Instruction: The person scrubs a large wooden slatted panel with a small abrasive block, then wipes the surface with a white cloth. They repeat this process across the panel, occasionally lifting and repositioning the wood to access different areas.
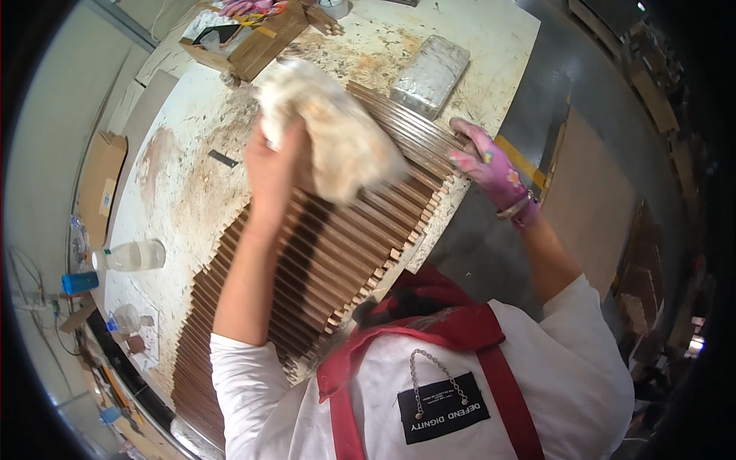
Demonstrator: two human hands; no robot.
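My bare left hand point(277, 157) is closed on a stained white cloth point(337, 134), lifted over the strips and smeared a little by motion. Below it lies a broad row of brown wooden strips point(345, 245), side by side across the table, with paler cut ends toward me. My right hand point(491, 167) wears a pink flowered glove and rests by the strips' ends at the table's right edge. Its fingers are stretched out, and nothing shows in them. The cloth hides part of the strips.
On the stained white table point(192, 161) are a wrapped silvery block point(431, 73), a wooden box point(261, 50) of tools and gloves, a small dark flat piece point(222, 159) and a plastic bottle point(136, 255). Cardboard point(594, 192) stands beyond the right edge.
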